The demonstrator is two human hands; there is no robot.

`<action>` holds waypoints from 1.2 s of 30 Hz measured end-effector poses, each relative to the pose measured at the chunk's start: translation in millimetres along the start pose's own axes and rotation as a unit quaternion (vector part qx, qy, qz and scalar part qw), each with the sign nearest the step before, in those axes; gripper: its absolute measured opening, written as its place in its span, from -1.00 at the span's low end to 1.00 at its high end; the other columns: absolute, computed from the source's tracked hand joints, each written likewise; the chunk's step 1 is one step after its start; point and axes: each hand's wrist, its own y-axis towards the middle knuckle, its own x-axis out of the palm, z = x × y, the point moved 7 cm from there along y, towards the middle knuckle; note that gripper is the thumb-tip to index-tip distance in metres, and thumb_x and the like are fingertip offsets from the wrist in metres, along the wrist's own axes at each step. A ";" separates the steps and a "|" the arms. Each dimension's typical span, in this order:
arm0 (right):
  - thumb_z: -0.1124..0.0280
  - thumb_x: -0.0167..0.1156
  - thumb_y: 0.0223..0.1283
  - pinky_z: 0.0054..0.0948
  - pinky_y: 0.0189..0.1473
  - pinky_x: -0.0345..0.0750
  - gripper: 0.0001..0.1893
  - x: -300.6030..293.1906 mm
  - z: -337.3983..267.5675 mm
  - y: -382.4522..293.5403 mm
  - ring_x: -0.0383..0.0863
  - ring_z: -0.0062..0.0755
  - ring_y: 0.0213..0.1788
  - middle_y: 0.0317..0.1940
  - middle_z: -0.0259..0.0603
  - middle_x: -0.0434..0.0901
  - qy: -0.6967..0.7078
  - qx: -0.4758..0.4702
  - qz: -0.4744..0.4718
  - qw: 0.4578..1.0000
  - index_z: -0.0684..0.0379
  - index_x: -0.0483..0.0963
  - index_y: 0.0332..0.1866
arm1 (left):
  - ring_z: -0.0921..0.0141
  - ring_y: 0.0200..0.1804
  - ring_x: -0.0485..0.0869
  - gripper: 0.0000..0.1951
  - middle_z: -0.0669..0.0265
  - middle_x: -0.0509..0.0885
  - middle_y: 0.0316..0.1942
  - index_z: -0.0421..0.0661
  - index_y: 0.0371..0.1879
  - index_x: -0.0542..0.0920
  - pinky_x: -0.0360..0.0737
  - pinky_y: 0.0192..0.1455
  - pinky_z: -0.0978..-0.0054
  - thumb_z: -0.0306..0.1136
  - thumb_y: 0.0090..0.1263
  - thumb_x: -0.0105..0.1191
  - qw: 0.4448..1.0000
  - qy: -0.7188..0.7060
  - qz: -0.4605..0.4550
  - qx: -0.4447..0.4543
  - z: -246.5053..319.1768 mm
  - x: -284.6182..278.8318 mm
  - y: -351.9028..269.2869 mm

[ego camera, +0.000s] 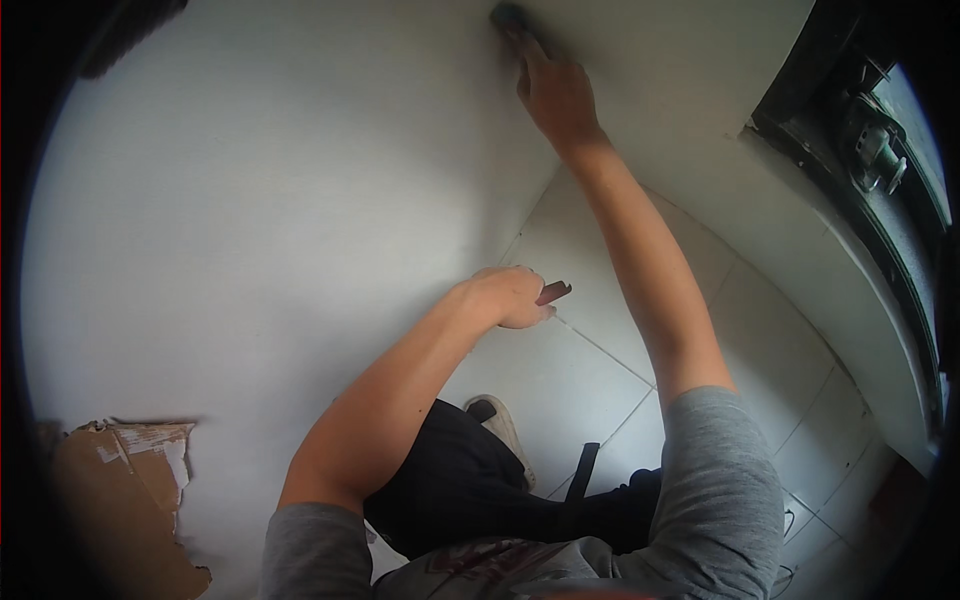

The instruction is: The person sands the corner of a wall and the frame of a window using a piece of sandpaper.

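My right hand (559,94) is stretched up along a white wall (247,195), close to the corner where two walls meet. It grips a dark hand tool (511,16); the far end is blurred, so its kind is unclear. Lower down, near the base of the wall, my left hand (506,296) is closed around a reddish-brown handle (553,292). The end of this handle sticks out past the thumb side. What it belongs to is hidden by the hand.
At right, a dark window frame (806,142) with a metal latch (877,154) is set in the second wall (675,82). Torn brown cardboard (124,495) is at lower left. White floor tiles (592,367) lie below, with my shoe (504,435) on them.
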 end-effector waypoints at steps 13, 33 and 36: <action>0.50 0.21 0.16 -0.10 -0.32 0.71 -0.62 -0.9 -7.0 -9.3 0.74 0.10 -0.38 -0.41 0.12 0.67 -0.002 -0.010 0.024 1.000 0.34 0.44 0.11 | 0.01 -0.02 0.67 -0.50 -0.06 0.69 -0.09 -0.32 -0.16 0.65 0.57 0.07 0.12 0.01 0.49 0.01 1.000 0.016 -0.001 0.007 2.9 -1.6 1.4; 0.53 0.20 0.14 -0.13 -0.33 0.70 -0.56 33.5 17.0 -30.1 0.73 0.03 -0.43 -0.49 0.05 0.66 -0.084 -0.013 -0.030 0.996 0.39 0.39 0.15 | 0.03 0.01 0.67 -0.49 -0.01 0.68 -0.06 -0.29 -0.16 0.64 0.57 0.07 0.13 0.03 0.48 0.01 0.999 0.029 -0.012 -0.005 -8.0 2.5 8.0; 0.49 0.19 0.19 -0.13 -0.33 0.71 -0.53 66.9 72.0 -85.9 0.73 0.03 -0.43 -0.44 0.09 0.66 -0.169 -0.004 -0.110 0.979 0.43 0.37 0.20 | 0.05 0.03 0.66 -0.49 0.00 0.67 -0.05 -0.29 -0.13 0.64 0.55 0.10 0.12 0.04 0.48 0.01 1.000 0.017 -0.001 0.001 -2.9 -1.9 5.9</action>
